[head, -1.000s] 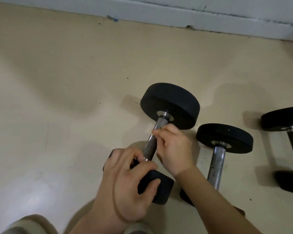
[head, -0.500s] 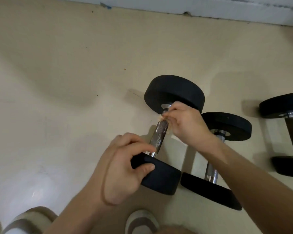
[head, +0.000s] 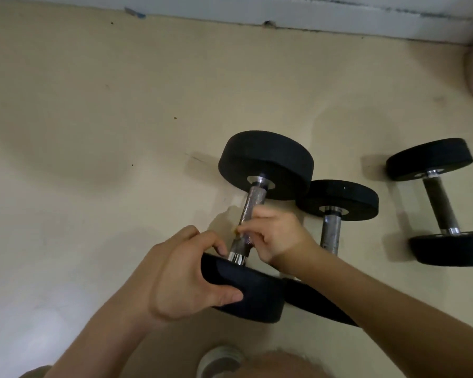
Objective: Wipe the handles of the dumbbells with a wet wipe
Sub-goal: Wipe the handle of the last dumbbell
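My L hand (head: 186, 271) is curled round the near black weight (head: 246, 293) of the big dumbbell (head: 265, 165), thumb on the side, fingers on top. My R hand (head: 277, 236) pinches a tiny yellowish scrap (head: 234, 230) vs. the low part of the handle (head: 253, 200). Prob. the wipe, but it's too small to be sure. The dumbbell lies on the floor (head: 93, 132), abt halfway btw me and the wall edge.

To do this well, I think I should hold the weight tight so it can't roll, rub up & down the whole bar, then turn it w/ my L hand to get the far side.

The bar is grey metal w/ tiny bumps, so dirt can hide there; press hard. Its ends are smooth & shiny. The weights are round, fat, dull black.

The 2nd dumbbell (head: 336, 199) sits just beside it, its bar spotty. The 3rd dumbbell (head: 432, 159) is well apart, its bar dark.
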A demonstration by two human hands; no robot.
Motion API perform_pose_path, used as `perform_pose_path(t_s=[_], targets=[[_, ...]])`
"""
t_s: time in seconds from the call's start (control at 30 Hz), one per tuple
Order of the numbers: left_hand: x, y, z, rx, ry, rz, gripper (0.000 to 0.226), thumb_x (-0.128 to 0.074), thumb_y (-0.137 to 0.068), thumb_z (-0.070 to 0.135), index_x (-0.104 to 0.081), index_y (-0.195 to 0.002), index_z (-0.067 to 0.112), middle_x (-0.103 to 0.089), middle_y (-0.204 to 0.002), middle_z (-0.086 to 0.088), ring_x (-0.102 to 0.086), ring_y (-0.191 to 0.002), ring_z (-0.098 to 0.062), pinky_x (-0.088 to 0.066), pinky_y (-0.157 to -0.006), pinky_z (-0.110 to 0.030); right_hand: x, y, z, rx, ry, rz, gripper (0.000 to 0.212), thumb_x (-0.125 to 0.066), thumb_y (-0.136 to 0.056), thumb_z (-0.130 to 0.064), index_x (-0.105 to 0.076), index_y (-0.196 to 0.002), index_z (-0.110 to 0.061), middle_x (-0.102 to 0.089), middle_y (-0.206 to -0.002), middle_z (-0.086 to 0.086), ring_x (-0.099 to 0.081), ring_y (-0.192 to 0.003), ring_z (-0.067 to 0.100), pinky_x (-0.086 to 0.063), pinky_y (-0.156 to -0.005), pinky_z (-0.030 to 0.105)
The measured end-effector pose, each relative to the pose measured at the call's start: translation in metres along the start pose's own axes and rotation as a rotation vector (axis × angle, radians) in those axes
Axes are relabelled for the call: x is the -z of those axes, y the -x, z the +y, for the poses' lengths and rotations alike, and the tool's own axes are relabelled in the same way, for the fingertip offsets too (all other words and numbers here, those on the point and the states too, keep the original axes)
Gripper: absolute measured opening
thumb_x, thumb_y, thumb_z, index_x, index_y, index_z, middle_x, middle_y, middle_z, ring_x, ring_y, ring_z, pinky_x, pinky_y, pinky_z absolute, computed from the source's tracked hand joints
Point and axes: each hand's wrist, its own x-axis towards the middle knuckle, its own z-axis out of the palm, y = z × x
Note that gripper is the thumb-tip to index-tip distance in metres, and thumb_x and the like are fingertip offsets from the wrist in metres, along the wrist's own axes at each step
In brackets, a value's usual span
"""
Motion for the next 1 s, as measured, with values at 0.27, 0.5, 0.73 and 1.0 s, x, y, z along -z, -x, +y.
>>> perform_pose_path(t_s=[0.27,0.5,0.73,1.0], targets=[[0.017,-0.020,0.002,-0.014,0.056,-0.221,0.047,-0.084,-0.059,0.050,-0.053,-0.092,0.037,-0.048,-0.061,0.010,-0.046,-0.054,0.000,-0.029,-0.048,-0.017,-0.014,-0.003,0.000,-0.103,-0.006,0.183,0.011,-0.068,-0.073,-0.005,-0.075,-0.078,-0.012,-0.066,-0.080,0.004,-0.064,-0.066,0.019,-0.056,-0.060,0.027],[0.056,0.003,0.034,0.150,0.254,-0.203,0.032,-0.065,-0.085,0.043,-0.057,-0.112,0.030,-0.066,-0.089,0.007,-0.063,-0.079,-0.009,-0.049,-0.073,-0.025,0.075,-0.004,-0.057,-0.840,-1.289,0.028,0.012,-0.061,-0.086,0.002,-0.067,-0.097,0.002,-0.067,-0.081,0.012,-0.065,-0.068,0.018,-0.055,-0.060,0.023],[0.181,0.136,0.191,0.276,1.036,0.201,0.018,-0.068,-0.085,0.024,-0.072,-0.088,0.007,-0.073,-0.077,-0.009,-0.070,-0.071,-0.020,-0.058,-0.075,-0.033,0.259,0.029,-0.206,-0.776,-1.603,0.193,0.016,-0.052,-0.091,0.002,-0.066,-0.097,-0.002,-0.066,-0.073,0.005,-0.059,-0.063,0.013,-0.047,-0.054,0.021],[0.315,0.298,0.407,0.239,1.256,0.232,0.028,-0.045,-0.099,0.009,-0.061,-0.077,0.003,-0.056,-0.070,-0.011,-0.056,-0.063,-0.020,-0.053,-0.072,-0.033,0.511,0.114,-0.342,-0.688,-1.870,0.335,0.019,-0.040,-0.092,-0.003,-0.059,-0.094,-0.007,-0.060,-0.084,0.012,-0.055,-0.072,0.017,-0.044,-0.056,0.027]])
